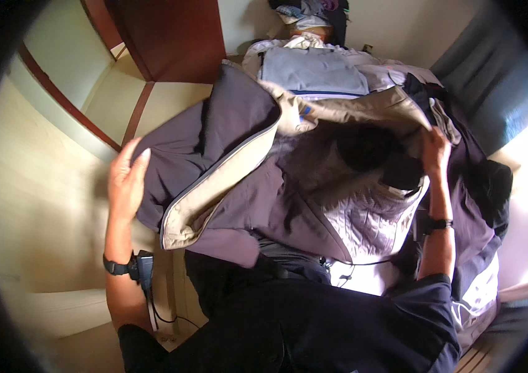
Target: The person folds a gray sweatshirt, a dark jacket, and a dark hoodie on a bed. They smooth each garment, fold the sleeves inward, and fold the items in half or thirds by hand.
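A dark jacket (250, 191) with beige panels hangs spread between my two hands. My left hand (126, 179) grips its dark outer cloth at the left, thumb in front. At the right, my right hand (435, 151) holds the beige edge near the top. The jacket gapes towards me, showing a dark inside and a light quilted lining (366, 224) lower right. A beige zip-edged front flap (222, 186) folds diagonally across the left part. A fluffy black patch (369, 147) shows inside. The fingers of both hands are partly hidden by the cloth.
Beyond the jacket, a folded grey-blue garment (313, 70) lies on a bed with white bedding (385, 74). Dark clothes (474, 200) pile up at the right, beside a blue curtain (502, 88). A dark red door (170, 37) stands at the upper left. A cable (166, 319) trails below my left wrist.
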